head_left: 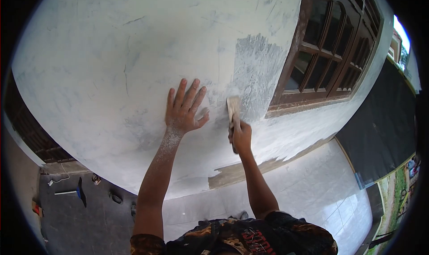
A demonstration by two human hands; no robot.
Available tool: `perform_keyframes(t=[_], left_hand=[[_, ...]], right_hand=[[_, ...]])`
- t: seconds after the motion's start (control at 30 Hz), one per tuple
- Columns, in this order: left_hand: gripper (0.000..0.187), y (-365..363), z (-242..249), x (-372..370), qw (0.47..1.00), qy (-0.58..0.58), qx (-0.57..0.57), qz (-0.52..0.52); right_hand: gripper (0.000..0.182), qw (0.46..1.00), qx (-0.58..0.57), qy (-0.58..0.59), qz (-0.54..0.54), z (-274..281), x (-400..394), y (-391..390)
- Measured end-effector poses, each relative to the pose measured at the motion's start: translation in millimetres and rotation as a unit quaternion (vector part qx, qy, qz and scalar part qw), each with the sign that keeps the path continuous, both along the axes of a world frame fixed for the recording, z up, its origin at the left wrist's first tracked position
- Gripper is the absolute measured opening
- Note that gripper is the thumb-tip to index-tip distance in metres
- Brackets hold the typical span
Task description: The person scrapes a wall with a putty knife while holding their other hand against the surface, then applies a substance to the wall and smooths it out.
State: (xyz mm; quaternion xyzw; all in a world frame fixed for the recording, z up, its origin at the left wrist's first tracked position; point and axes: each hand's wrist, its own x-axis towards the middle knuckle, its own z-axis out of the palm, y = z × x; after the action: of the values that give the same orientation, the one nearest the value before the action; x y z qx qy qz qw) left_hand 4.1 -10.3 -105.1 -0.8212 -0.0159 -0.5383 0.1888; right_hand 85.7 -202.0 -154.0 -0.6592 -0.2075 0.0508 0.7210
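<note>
My right hand (241,138) is closed round the handle of a putty knife (233,105), whose broad blade points up and lies at the wall's surface. To its left, my left hand (183,112) rests flat on the white wall (89,53) with its fingers spread and nothing held. Pale dust coats the left wrist and forearm. A grey, rough patch (257,67) of the wall lies just above and right of the blade. Fine cracks and grey smears mark the white surface around both hands.
A brown wooden window (326,53) is at the upper right, its sill near the grey patch. Bare grey-brown wall (237,174) shows along the base. Tiled floor (304,183) lies below. A broom-like tool (79,192) and footwear (115,197) lie at lower left; dark sheeting (380,125) hangs right.
</note>
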Motion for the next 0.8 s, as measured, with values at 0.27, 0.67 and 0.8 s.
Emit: perform_keyframes(t=[0.27, 0.67, 0.8], left_hand=[[0.065, 1, 2, -1, 1.000, 0.000, 0.001, 0.000], [0.068, 3, 2, -1, 1.000, 0.000, 0.002, -0.004], [0.068, 1, 1, 0, 1.000, 0.002, 0.000, -0.008]], right_hand=[[0.052, 0.998, 0.016, -0.055, -0.015, 6, 8, 11], [0.052, 0.999, -0.032, -0.023, -0.020, -4, -6, 6], [0.059, 0.992, -0.018, -0.114, -0.045, 36, 12, 8]])
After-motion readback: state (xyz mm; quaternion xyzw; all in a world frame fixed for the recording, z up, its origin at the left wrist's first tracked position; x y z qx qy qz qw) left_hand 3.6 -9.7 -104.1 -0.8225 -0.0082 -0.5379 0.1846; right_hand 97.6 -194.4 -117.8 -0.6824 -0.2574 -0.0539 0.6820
